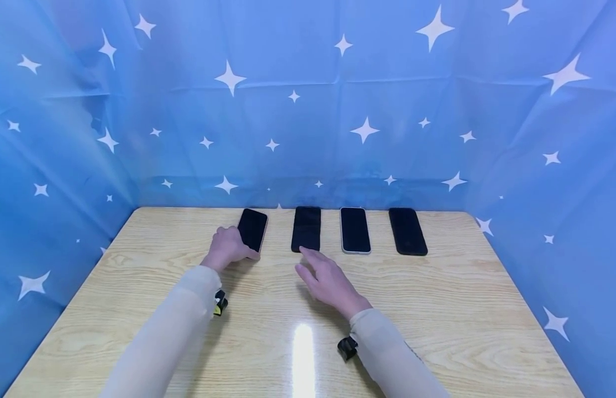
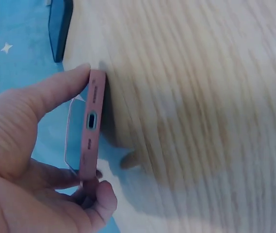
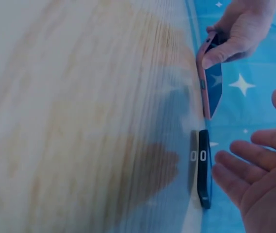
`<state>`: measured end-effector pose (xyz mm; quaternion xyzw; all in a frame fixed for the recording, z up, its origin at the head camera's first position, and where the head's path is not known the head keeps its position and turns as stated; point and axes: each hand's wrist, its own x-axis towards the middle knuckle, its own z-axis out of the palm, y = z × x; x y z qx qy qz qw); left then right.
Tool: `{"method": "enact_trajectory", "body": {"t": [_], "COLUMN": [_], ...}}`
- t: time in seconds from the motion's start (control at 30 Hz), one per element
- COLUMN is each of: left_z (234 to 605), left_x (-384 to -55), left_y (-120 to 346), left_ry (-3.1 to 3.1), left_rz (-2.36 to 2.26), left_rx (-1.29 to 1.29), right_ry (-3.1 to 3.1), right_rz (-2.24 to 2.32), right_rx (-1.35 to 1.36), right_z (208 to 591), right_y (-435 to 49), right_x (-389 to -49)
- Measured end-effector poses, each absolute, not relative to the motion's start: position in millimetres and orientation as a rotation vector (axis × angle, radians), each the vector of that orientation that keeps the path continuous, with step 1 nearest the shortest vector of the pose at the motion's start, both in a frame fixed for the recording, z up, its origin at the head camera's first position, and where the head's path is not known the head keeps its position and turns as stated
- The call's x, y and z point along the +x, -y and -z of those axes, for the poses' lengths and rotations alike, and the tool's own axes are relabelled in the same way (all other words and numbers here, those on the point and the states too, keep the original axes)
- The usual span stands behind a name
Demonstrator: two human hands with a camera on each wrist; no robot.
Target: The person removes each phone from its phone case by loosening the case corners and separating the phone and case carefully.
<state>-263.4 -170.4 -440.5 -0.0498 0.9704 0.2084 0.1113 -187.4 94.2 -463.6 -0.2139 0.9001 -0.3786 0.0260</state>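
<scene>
My left hand (image 1: 230,247) grips the leftmost smartphone (image 1: 253,225) by its long edges, thumb on one side and fingers on the other. In the left wrist view the phone's pink case (image 2: 92,131) faces the camera with its charging port, and its lower end appears slightly tilted off the wood. My right hand (image 1: 332,281) hovers with relaxed, spread fingers at the near end of a black smartphone (image 1: 306,228), holding nothing. In the right wrist view the fingertips (image 3: 225,174) are right beside that phone's edge.
To the right lie a smartphone with a light-coloured edge (image 1: 354,229) and another black smartphone (image 1: 408,232), in a row near the far edge of the wooden table (image 1: 467,309). A blue curtain with white stars (image 1: 308,138) surrounds the back and sides.
</scene>
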Motion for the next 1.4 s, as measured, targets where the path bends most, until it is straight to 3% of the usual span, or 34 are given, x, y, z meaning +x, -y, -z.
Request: {"method": "enact_trajectory", "body": {"t": [0.9, 1.4], "left_z": [424.5, 434.0], "left_x": [-237.3, -211.7], "left_y": [164.2, 134.8], "left_ry": [-2.686, -2.523], "left_rz": [-1.139, -1.562], "left_rx": [-0.121, -0.047], "right_ry": [-2.749, -2.634], "right_rz": [1.456, 1.572], "right_rx": [-0.59, -0.343], "right_z": [437.1, 449.4], "right_y": [-112.3, -122.7], "right_x": [-198.9, -211.8]}}
